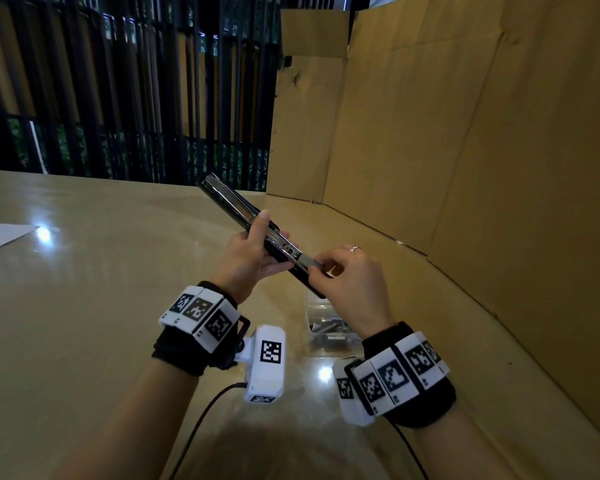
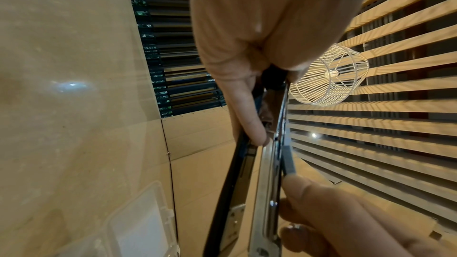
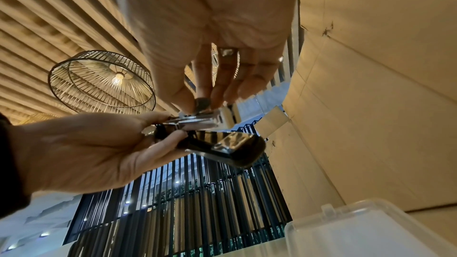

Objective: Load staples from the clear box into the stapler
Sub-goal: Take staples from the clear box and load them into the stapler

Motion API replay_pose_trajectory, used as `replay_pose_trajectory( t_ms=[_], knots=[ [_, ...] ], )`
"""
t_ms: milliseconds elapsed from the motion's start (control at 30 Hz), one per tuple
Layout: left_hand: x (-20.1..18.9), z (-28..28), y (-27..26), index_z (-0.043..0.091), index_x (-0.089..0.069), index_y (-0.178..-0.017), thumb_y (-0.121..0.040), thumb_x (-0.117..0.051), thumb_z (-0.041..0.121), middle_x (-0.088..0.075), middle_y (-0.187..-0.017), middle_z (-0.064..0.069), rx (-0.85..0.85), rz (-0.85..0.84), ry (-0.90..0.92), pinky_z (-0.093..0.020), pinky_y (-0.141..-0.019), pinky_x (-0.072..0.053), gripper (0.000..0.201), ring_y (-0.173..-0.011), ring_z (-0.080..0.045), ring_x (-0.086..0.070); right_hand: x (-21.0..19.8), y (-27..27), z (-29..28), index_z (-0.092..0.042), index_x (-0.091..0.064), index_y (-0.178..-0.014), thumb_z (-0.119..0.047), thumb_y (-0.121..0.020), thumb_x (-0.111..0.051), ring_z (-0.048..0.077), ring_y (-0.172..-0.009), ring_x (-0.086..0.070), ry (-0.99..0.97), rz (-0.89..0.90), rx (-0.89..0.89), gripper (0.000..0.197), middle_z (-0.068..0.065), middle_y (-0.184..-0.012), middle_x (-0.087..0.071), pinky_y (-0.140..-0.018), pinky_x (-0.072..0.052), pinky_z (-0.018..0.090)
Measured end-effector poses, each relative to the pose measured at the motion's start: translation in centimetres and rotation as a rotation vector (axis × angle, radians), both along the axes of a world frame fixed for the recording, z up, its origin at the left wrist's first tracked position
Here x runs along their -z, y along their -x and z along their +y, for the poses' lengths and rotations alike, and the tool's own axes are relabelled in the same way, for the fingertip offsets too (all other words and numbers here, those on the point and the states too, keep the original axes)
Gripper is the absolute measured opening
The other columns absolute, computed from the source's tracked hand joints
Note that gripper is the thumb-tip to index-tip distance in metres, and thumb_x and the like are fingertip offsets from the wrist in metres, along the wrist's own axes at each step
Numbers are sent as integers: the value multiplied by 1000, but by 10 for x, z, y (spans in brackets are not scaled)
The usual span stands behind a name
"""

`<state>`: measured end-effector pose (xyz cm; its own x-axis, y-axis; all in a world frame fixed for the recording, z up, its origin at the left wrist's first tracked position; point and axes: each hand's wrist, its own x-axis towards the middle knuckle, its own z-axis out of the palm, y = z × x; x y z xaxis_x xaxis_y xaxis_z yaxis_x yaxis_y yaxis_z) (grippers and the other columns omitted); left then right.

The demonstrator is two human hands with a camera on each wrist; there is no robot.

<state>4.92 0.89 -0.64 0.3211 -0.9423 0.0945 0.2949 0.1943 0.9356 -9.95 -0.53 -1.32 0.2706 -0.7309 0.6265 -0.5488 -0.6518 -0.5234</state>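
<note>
The black stapler [image 1: 238, 206] is swung open and held tilted above the table. My left hand [image 1: 269, 237] grips it around the middle, thumb on top. My right hand [image 1: 314, 268] pinches a grey staple strip [image 1: 305, 260] against the near end of the stapler's metal channel. In the left wrist view the strip [image 2: 288, 160] lies along the shiny channel [image 2: 267, 183], with my right hand's fingers [image 2: 321, 212] on it. The right wrist view shows the stapler's black base [image 3: 230, 148] hanging below the channel. The clear box [image 1: 326, 327] sits open on the table under my right hand, with staples inside.
A tall cardboard wall [image 1: 465, 150] stands along the right and back of the beige table [image 1: 84, 306]. White paper [image 1: 0, 235] lies at the far left edge. A black cable [image 1: 201, 420] trails from my left wrist. The box's clear lid [image 3: 371, 228] lies flat.
</note>
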Motion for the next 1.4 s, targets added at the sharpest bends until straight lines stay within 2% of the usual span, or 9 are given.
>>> replay_pose_trajectory(
  t_ms=[200, 433, 667, 733, 867, 967, 1067, 1233, 1400],
  knots=[
    [-1, 0, 0, -2, -54, -108, -96, -39, 40, -63, -101, -15, 4, 14, -5, -21, -55, -60, 46, -81, -20, -66, 3, -3, -1, -11, -72, -77, -17, -75, -66, 18, -74, -56, 32, -17, 5, 9, 5, -78, -65, -64, -49, 36],
    [1, 0, -2, -11, -48, -126, -96, -38, 42, -60, -112, -23, 11, 17, -12, -19, -53, -59, 62, -80, -20, -66, 3, 0, -4, -12, -74, -88, -23, -78, -68, 18, -77, -58, 24, -16, -58, 16, 5, -84, -63, -70, -51, 37],
    [0, 1, -2, -10, -47, -128, -96, -37, 43, -60, -115, -22, 14, 2, -17, -17, -50, -56, 63, -81, -20, -66, 3, 4, -12, -11, -74, -89, -18, -72, -74, 8, -68, -52, -135, -121, -162, 19, 2, -81, -61, -62, -40, 10],
    [0, 1, -2, -9, -48, -126, -96, -37, 43, -61, -113, -22, 17, -1, -17, -17, -50, -56, 61, -81, -20, -66, 4, 5, -16, -16, -74, -83, -15, -69, -77, 11, -69, -54, -221, -207, -205, 14, -1, -80, -59, -61, -41, 8],
    [-2, 2, 2, -6, -53, -118, -96, -36, 42, -64, -102, -20, 35, -25, -20, -19, -53, -59, 56, -81, -21, -66, 6, 5, -23, -27, -66, -71, -11, -69, -77, 17, -65, -58, -438, -334, -293, 20, 4, -79, -62, -58, -49, 20],
    [-2, 1, 6, -10, -49, -125, -96, -37, 42, -61, -117, -26, 43, -56, -22, -19, -55, -59, 61, -82, -22, -66, 7, 9, -27, -21, -65, -78, -12, -70, -76, 17, -65, -58, -582, -355, -342, 16, 2, -77, -58, -62, -49, 31],
    [-1, -1, 7, -11, -48, -126, -96, -37, 42, -61, -118, -27, 64, -44, -17, -19, -53, -58, 62, -81, -21, -67, 5, 12, -29, -15, -62, -83, -12, -73, -73, 14, -61, -59, -702, -393, -399, 15, 1, -74, -58, -56, -48, 29],
    [0, -1, 4, -2, -56, -109, -96, -37, 43, -65, -93, -15, 49, -34, -23, -19, -53, -58, 51, -70, -16, -69, 5, 7, -26, -17, -59, -90, -7, -84, -61, 18, -71, -59, -844, -435, -503, 12, 5, -83, -61, -59, -49, 30],
    [-1, -2, -6, 0, -54, -108, -95, -38, 44, -62, -114, -23, 2, 30, 0, -18, -54, -59, 49, -83, -21, -67, 4, 17, -28, -24, -59, -103, -1, -88, -51, 19, -85, -62, -924, -410, -674, 28, 7, -100, -58, -65, -59, 27]
  ],
)
